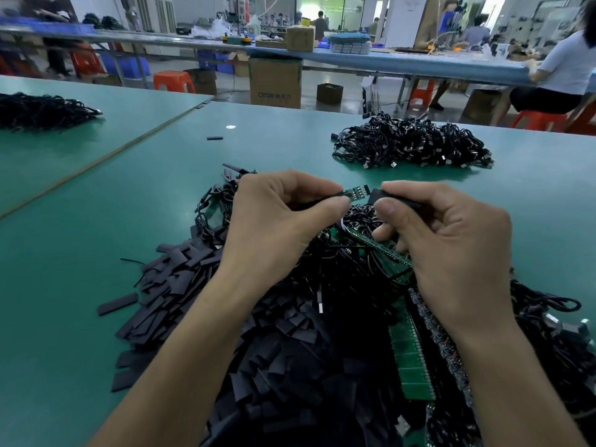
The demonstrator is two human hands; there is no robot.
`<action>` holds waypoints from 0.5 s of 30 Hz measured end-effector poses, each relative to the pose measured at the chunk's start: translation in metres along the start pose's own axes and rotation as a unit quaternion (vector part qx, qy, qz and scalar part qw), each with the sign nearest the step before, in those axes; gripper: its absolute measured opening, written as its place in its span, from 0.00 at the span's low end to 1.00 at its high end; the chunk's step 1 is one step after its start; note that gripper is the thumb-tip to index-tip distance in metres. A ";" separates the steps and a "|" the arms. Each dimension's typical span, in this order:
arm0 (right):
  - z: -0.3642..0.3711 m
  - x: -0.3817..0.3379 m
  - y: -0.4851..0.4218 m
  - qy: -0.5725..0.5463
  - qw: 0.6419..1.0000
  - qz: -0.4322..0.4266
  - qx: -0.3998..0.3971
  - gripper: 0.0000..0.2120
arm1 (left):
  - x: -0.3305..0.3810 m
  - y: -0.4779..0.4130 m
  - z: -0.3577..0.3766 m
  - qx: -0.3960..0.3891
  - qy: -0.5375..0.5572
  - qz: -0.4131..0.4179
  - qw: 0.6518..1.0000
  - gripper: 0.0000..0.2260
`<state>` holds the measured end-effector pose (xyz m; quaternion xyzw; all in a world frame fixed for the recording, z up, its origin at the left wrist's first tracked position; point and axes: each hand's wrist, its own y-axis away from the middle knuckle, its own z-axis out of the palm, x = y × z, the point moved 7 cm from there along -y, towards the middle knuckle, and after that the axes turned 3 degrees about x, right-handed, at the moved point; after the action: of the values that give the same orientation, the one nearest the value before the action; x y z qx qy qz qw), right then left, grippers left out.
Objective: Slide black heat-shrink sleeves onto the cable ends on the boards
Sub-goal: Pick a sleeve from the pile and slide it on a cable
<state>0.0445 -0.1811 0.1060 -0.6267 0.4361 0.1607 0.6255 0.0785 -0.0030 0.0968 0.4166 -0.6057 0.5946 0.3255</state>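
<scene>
Left hand (pixel 277 217) pinches a small green board (pixel 354 192) between thumb and fingers, held above the cable pile (pixel 348 253). Right hand (pixel 451 240) pinches a black sleeve (pixel 383 195), its open end just beside the board's tip. Loose sleeves (pixel 180 285) lie heaped on the green table (pixel 80 221).

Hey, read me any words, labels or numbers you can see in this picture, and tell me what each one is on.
"OTOR": printed on the front of the cardboard box in the background; the characters after it are too blurred to read.
Small green board at centre: any markings are too small to read.
Nothing else is legible.
</scene>
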 end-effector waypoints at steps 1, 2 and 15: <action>0.000 0.000 0.000 -0.005 1.000 -0.005 0.006 0.07 | 0.000 0.000 0.000 0.000 -0.001 -0.002 1.000 0.06; -0.001 -0.001 0.000 -0.007 1.000 -0.011 0.012 0.07 | 0.000 0.000 0.000 0.000 -0.002 -0.003 1.000 0.06; 0.002 0.004 0.003 0.048 0.996 -0.064 0.042 0.11 | 0.000 0.001 0.003 -0.010 -0.005 -0.021 1.000 0.05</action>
<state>0.0456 -0.1801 0.1005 -0.6334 0.4314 0.0716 0.6384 0.0774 -0.0057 0.0959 0.4289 -0.6042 0.5798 0.3389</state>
